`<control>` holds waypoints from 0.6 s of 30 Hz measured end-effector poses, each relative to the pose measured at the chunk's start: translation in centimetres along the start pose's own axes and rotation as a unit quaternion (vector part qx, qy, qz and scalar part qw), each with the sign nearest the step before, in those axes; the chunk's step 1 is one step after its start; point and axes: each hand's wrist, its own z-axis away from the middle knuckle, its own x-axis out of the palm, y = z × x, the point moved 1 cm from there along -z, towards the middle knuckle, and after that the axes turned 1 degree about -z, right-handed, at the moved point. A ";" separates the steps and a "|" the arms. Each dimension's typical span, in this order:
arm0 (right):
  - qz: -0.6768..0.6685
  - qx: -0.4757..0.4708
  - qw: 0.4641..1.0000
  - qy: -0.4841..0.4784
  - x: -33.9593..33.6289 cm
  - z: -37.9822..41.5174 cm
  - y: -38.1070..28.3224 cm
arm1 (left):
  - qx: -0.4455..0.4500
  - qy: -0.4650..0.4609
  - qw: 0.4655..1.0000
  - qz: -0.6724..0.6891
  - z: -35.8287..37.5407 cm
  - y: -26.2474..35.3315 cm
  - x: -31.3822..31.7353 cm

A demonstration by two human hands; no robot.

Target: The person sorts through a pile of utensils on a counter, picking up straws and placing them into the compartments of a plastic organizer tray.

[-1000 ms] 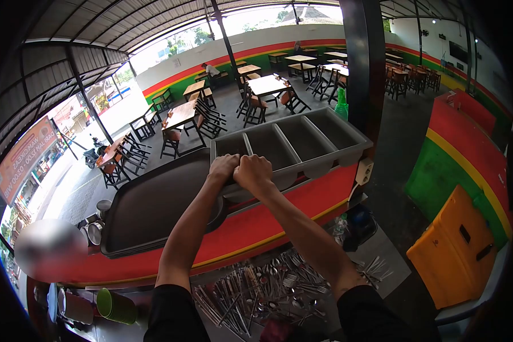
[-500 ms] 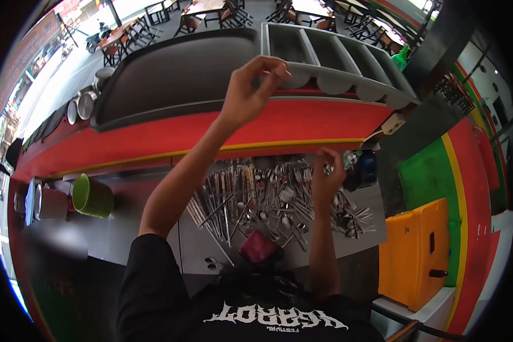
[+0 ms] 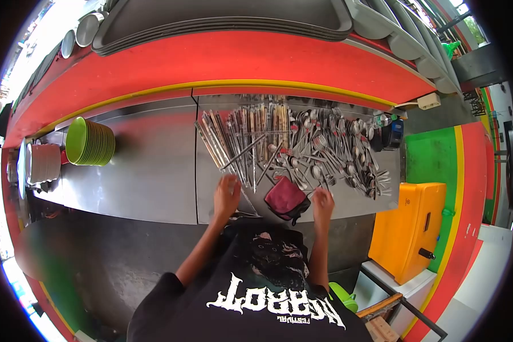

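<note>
My left hand [image 3: 227, 196] is over the table's front part, fingers curled together, just below the long utensils that look like chopsticks [image 3: 216, 139]. Whether anything is in it, I cannot make out. My right hand [image 3: 324, 205] is also curled, at the near edge of a loose pile of spoons and forks [image 3: 325, 145]; what its fingers hold, if anything, is hidden. Between my hands lies a dark red and black pouch-like item [image 3: 286, 197]. A few thin utensils lie beside my left hand.
A steel table [image 3: 148, 188] carries stacked green bowls [image 3: 91, 141] and pale stacked dishes [image 3: 43, 163] at left. Above runs a red ledge [image 3: 222, 60] with dark trays [image 3: 222, 25] and a grey compartment cutlery tray [image 3: 407, 43]. An orange box [image 3: 407, 228] stands right.
My left hand has come down from beside the grey cutlery tray to the table's near edge. My right hand has drawn back toward me. The view has tilted down.
</note>
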 end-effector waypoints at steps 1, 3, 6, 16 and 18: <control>0.026 -0.071 0.995 -0.061 2.2 -1.2 -1.8 | 0.046 0.008 0.997 -0.066 -1.8 1.2 -0.9; 0.074 -0.076 0.979 -0.176 6.5 -2.4 -6.2 | 0.120 -0.008 0.980 -0.158 -5.4 2.0 -1.6; 0.167 -0.100 0.939 -0.284 12.0 -2.9 -8.3 | 0.181 -0.074 0.954 -0.228 -8.8 -0.9 -0.8; 0.439 -0.115 0.879 -0.150 23.9 3.1 -0.3 | 0.031 -0.078 0.992 -0.095 -7.6 -6.3 -0.4; 0.427 -0.106 0.885 -0.155 24.0 3.5 0.3 | -0.012 -0.098 0.992 -0.082 -7.0 -6.8 -0.6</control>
